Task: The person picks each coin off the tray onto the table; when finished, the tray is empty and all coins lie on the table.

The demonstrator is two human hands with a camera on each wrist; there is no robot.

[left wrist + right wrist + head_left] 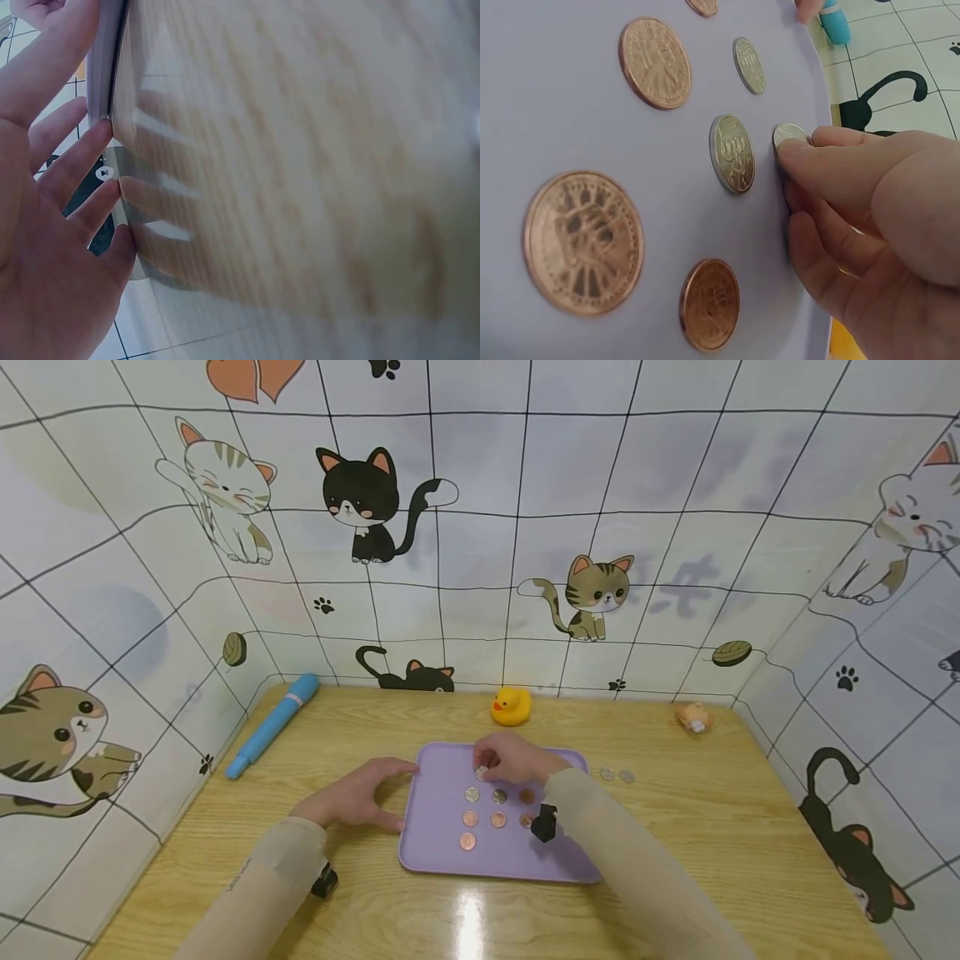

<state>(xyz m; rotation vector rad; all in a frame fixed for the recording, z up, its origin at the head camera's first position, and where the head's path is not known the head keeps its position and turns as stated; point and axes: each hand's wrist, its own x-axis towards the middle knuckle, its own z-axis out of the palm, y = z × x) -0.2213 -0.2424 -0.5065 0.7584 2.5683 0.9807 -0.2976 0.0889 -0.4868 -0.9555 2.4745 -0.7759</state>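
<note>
A silver coin [789, 133] is pinched between thumb and fingers of my right hand [517, 760], at the far part of a purple tray [435, 858]. In the right wrist view the coin's lower edge is close to the tray surface; whether it touches I cannot tell. Nearer me on the tray lie silver coins [472, 794] and copper coins [498, 819] in loose rows. My left hand [352, 797] is at the tray's left edge, fingers spread and thumb apart. In the left wrist view its fingers [79, 157] extend beside the tray rim, palm showing.
Two silver coins [608, 773] lie on the wooden table [360, 910] right of the tray. Behind the tray sits a yellow rubber duck [512, 706]. A blue stick-like object [273, 725] lies back left, a small orange-brown figure [695, 717] back right. Cat-patterned walls [480, 552] surround the table.
</note>
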